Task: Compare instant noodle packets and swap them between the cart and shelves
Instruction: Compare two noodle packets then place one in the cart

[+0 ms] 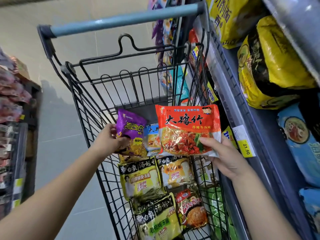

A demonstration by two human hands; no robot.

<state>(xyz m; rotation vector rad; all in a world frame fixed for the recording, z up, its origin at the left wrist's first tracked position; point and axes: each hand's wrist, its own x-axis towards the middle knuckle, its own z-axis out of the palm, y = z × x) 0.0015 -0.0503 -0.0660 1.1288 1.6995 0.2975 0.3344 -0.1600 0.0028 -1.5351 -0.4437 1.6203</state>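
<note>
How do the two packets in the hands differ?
The purple packet is in the left hand, pinched at its left edge; the red packet is in the right hand, gripped at its lower right corner. The purple packet looks smaller and tilts; the red packet sits nearly level. Both are held over the cart.

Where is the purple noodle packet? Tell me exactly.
In the head view, the purple packet sits left of centre, gripped by the left hand over the cart, with the red packet in the right hand just to its right.

Glossy crinkled plastic noodle packets [187, 130]; black wire cart [97, 108] (matt handle).
</note>
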